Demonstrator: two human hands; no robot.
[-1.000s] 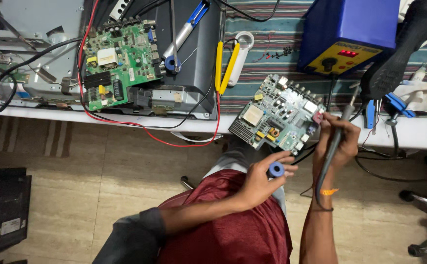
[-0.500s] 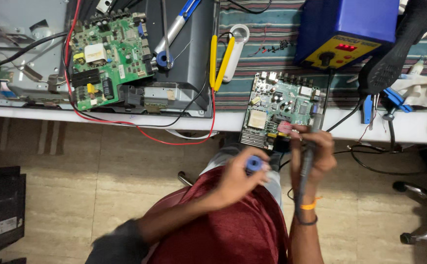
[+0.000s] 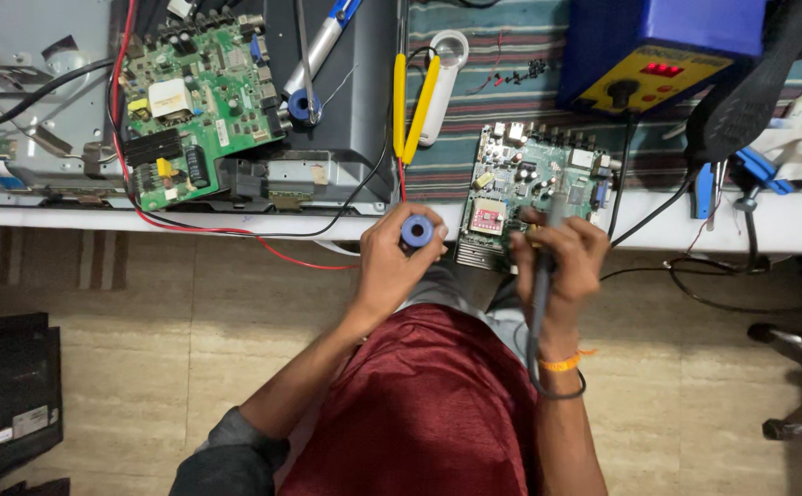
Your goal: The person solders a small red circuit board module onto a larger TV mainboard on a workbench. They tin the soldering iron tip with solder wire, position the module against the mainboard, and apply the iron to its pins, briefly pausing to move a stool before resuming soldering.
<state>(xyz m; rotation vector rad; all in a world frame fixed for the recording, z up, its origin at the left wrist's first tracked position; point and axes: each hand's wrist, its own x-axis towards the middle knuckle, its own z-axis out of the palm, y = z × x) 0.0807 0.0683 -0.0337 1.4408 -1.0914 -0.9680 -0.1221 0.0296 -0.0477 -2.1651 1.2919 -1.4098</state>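
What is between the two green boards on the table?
In the head view, yellow tweezers and a white magnifier lie between the big green board and the small one.

Maroon shirt, orange wristband

Soldering iron tip hidden from us behind our right hand, blue station cut off at the top edge, board parts too small to tell

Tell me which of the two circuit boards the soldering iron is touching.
The smaller circuit board at the table edge, under the right hand; the bigger green board lies untouched at left.
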